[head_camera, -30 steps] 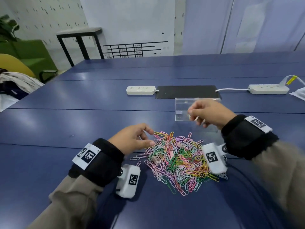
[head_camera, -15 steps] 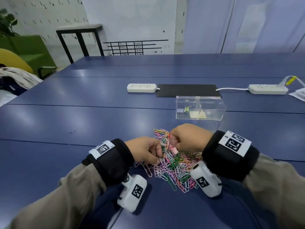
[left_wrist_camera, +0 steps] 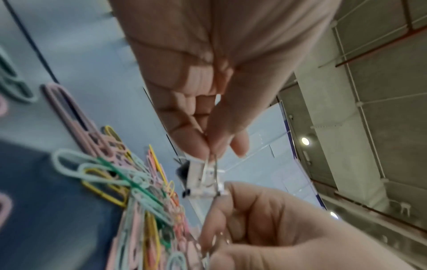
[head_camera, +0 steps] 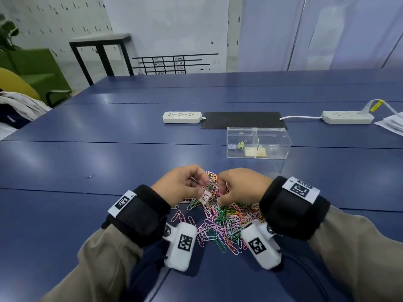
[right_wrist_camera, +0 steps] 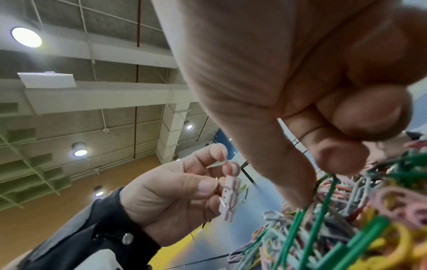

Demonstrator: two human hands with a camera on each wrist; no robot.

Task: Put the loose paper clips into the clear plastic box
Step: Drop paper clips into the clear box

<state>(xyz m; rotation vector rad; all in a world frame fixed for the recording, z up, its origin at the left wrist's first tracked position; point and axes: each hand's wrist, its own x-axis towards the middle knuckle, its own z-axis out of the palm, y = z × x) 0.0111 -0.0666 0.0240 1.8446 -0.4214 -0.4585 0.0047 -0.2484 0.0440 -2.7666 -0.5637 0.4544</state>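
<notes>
1. My left hand (head_camera: 182, 185) sits at the 10 o'clock edge of the clip pile (head_camera: 226, 221); its fingers (right_wrist_camera: 221, 152) and thumb pinch the wire handle of a small pink binder clip (head_camera: 205, 196), which hangs below them with a printed face on it.
2. My right hand (head_camera: 242, 186) is at the pile's 12 o'clock edge, just beside the left hand. Its fingers (right_wrist_camera: 332, 155) are curled together down into the clips and pinch a tangle of them, green wire among it.
3. The pile lies on the blue counter (head_camera: 109, 162) between my wrists, with a few pink clips scattered loose at its 9 o'clock side.
4. The box (head_camera: 258, 142) stands on the counter at 1 o'clock from the pile, apart from it. A divider splits it in two; a greenish clip lies in the left half.
5. Beyond the box, at 12 o'clock, lies a black mat (head_camera: 242, 119), with a white power strip (head_camera: 182, 117) at its left end and another (head_camera: 347, 117) well off to its right.
</notes>
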